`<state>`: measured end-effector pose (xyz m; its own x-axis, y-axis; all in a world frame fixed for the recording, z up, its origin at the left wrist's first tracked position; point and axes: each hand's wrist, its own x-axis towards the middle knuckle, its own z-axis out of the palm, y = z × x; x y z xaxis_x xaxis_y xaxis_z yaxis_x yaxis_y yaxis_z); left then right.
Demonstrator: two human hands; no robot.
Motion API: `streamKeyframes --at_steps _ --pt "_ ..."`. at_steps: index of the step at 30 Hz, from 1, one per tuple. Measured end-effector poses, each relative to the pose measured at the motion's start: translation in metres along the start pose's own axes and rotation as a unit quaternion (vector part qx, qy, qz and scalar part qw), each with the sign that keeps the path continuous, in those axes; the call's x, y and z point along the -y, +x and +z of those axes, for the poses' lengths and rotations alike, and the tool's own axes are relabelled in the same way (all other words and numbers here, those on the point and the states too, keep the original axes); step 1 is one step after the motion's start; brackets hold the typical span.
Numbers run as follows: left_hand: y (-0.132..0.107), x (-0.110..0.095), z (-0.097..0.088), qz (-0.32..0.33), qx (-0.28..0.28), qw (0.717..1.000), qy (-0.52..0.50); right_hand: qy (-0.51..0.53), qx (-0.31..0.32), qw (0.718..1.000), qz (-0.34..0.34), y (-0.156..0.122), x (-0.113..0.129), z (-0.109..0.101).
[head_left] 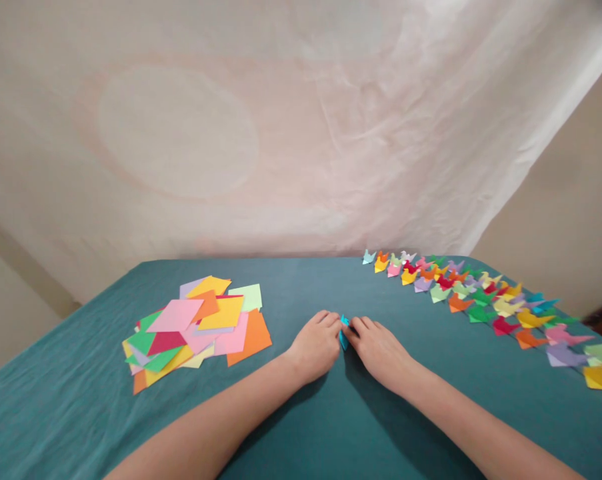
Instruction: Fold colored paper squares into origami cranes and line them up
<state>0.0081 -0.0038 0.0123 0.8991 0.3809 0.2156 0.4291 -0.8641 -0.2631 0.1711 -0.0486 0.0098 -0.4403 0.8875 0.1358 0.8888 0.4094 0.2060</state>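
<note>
Between my two hands, near the middle of the table, is a small folded piece of blue paper (343,340). My left hand (318,345) is closed on its left side, fingers bent and pressed together. From the right, my right hand (378,350) pinches the same paper with thumb and fingertips. Only narrow bits of the blue paper show between the fingers; its full shape is hidden.
Loose square sheets of coloured paper (175,317) lie in an overlapping pile on the left. Several rows of folded paper birds (481,297) stand along the right side. A teal cloth (295,427) covers the table, with a pale hanging sheet (291,133) behind.
</note>
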Motion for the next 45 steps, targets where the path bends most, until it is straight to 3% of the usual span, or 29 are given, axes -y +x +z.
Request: streamKeyframes --at_steps 10,21,27,33,45 --pt "0.0 0.001 -0.001 0.001 -0.001 1.0 -0.018 -0.011 -0.002 1.0 0.008 0.005 -0.004 0.002" --pt "-0.004 0.011 0.015 -0.043 -0.021 0.993 -0.104 0.005 -0.009 1.0 -0.002 0.004 -0.006 0.002" --pt "-0.004 0.008 0.009 -0.033 -0.015 0.996 -0.083 0.09 -0.06 0.993 0.041 0.005 -0.011 0.015" --pt "-0.002 0.001 0.003 -0.014 -0.007 0.999 -0.036 0.227 -0.133 0.955 0.138 0.006 -0.017 0.029" --pt "-0.005 0.005 0.012 -0.094 -0.037 0.985 -0.143 0.211 -0.126 0.953 0.179 0.005 -0.007 0.03"
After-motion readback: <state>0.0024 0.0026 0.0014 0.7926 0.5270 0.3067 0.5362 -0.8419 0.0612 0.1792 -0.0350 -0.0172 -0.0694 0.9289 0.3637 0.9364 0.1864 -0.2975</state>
